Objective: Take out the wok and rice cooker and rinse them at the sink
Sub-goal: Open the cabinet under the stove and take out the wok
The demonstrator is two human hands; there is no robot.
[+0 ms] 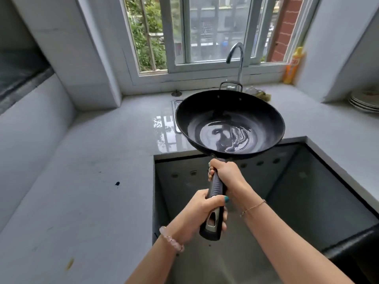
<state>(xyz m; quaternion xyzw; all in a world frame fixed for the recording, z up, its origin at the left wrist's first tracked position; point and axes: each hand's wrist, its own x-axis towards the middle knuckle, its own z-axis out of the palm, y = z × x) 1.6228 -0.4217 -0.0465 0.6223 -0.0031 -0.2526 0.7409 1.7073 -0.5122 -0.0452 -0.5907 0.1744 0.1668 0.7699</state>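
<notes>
Above the sink (287, 181), wok (229, 121) bowl beyond both hands (223, 173) gripping handle

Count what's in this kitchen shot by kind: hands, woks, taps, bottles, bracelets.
Hands: 2, left hand and right hand
Wok: 1
Tap: 1
Bottle: 1
Bracelets: 2, bead bracelet and chain bracelet
Total: 7

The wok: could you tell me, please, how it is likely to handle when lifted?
The wok probably feels front-heavy: both the left hand and right hand grip its long handle. The pooled water would likely slosh and shift its balance if tilted. It looks rigid, unlikely to flex.
</notes>
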